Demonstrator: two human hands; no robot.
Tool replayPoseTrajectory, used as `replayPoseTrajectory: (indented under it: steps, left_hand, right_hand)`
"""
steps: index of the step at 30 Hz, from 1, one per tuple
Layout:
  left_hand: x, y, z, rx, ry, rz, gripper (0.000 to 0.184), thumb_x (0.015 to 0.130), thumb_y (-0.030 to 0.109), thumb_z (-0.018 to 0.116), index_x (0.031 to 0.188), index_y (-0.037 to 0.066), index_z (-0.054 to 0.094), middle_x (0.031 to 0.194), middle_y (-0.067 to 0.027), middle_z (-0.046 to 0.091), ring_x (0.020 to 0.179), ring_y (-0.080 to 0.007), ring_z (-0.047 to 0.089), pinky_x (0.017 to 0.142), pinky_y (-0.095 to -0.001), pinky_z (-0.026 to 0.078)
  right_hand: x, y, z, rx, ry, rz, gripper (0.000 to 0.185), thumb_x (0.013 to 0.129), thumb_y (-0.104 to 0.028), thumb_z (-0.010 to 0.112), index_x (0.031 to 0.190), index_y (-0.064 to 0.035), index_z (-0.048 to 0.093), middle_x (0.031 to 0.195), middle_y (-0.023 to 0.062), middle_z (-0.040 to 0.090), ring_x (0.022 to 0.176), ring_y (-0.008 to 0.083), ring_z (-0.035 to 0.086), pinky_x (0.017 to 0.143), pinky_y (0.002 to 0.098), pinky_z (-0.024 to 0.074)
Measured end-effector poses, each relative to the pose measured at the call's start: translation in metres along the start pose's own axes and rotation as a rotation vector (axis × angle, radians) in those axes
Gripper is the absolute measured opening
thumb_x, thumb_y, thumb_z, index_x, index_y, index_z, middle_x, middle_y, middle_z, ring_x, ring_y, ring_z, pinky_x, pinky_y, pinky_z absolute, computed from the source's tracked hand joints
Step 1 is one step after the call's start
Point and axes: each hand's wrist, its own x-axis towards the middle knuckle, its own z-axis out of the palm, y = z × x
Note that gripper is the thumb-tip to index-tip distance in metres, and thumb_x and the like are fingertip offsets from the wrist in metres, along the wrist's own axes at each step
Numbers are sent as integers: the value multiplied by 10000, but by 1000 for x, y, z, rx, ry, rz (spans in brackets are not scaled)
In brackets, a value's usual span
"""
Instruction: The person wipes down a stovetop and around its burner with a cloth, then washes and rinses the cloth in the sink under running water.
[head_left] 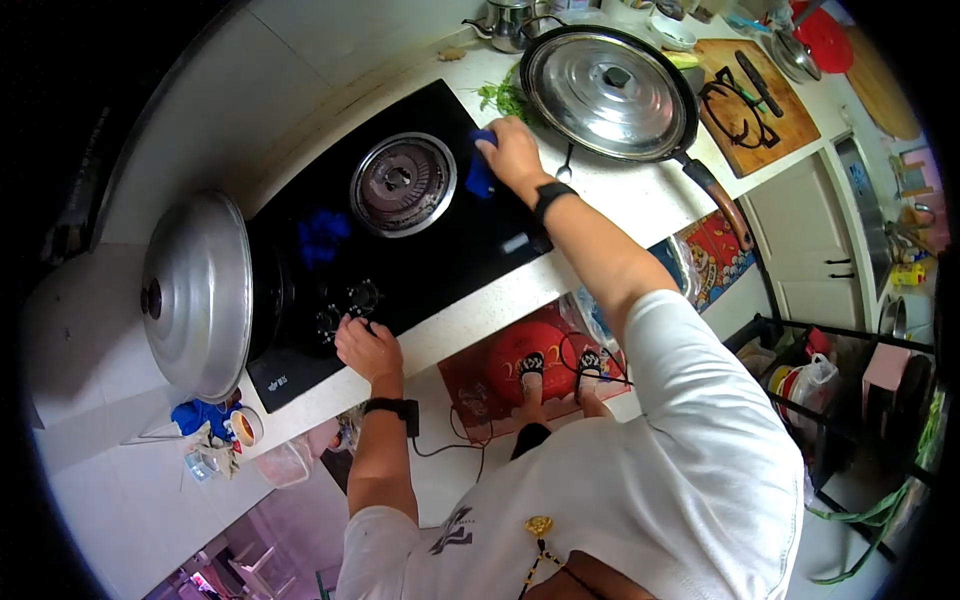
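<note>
My right hand [514,156] grips a blue cloth [481,172] and presses it on the right end of the black glass cooktop [470,235]. To its left is the bare round burner [403,185], with dark marks inside its metal ring. My left hand [369,350] rests at the cooktop's front edge, fingers slightly apart beside the control knobs [362,295], holding nothing I can see. A large domed metal lid [205,295] covers the left burner area. A blue patch, apparently a reflection, shows on the glass.
Right of the cooktop stands a lidded pan [610,95], its handle [718,200] past the counter edge. Green herbs [503,97] lie beside it. A black pan support [735,110] and a knife [759,84] lie on the cutting board [800,120]. A kettle [508,25] stands behind.
</note>
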Motion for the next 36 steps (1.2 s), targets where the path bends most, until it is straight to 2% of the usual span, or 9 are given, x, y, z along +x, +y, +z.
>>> replayPoseTrajectory:
  steps: [1,4,8,15,19,24,30,32,36]
  left_hand:
    - [1,0,-1,0,-11,5,181,799,138,608,944,46,553,1206,-177,571,1129,-377,501,956,-476,378]
    - [2,-1,0,0,-19,23,184,796,135,612,944,42,552,1206,-179,571,1126,-375,502,951,-474,378]
    - [6,6,-3,1,-33,-7,183,797,127,610,948,42,553,1210,-180,569,1129,-374,501,950,-474,379]
    - [-2,2,-1,7,33,19,179,805,132,606,955,43,563,1200,-181,573,1118,-375,510,946,-476,383]
    - [-2,1,-2,-5,36,33,183,807,149,606,955,46,571,1197,-170,579,1114,-365,516,939,-472,386]
    - [-3,-2,3,32,26,-5,208,804,161,610,977,50,584,1187,-164,587,1130,-359,510,944,-471,384]
    - [-4,-2,2,-1,23,1,212,796,167,622,966,51,570,1185,-165,584,1136,-365,503,954,-477,376]
    - [-5,-5,5,-2,58,45,204,803,162,620,952,44,546,1186,-174,576,1131,-365,499,948,-483,377]
    - [-2,-3,6,15,40,44,224,811,162,619,982,37,546,1201,-171,569,1150,-357,487,953,-483,375]
  right_hand:
    - [11,3,14,-84,0,43,255,773,-206,752,927,-25,663,991,200,608,1002,384,571,878,444,472]
    - [18,6,37,-220,-46,112,237,776,-204,747,913,-27,671,991,183,612,1010,365,571,892,437,471]
    - [-16,13,24,-110,-38,-21,189,766,-159,729,907,-42,681,973,158,620,988,354,578,885,429,476]
    - [-137,8,-83,74,-187,-155,253,705,-18,696,955,-2,658,960,179,627,964,371,584,893,423,479]
    - [-181,0,-137,26,-309,-215,279,687,1,688,964,-2,651,1025,160,640,1008,356,587,908,416,479]
    - [-218,9,-181,-56,-340,-176,344,677,15,700,1012,-37,644,1091,154,629,1044,363,578,934,433,472]
    - [-253,45,-207,-225,-207,-43,294,673,46,715,950,-31,651,1016,161,623,970,372,587,865,430,490]
    - [-242,29,-214,-168,-123,-33,218,741,-6,702,950,-20,642,955,171,630,927,371,596,833,425,487]
    - [-220,5,-203,-74,-104,39,168,787,-64,695,943,-18,651,919,170,639,883,363,615,811,416,497]
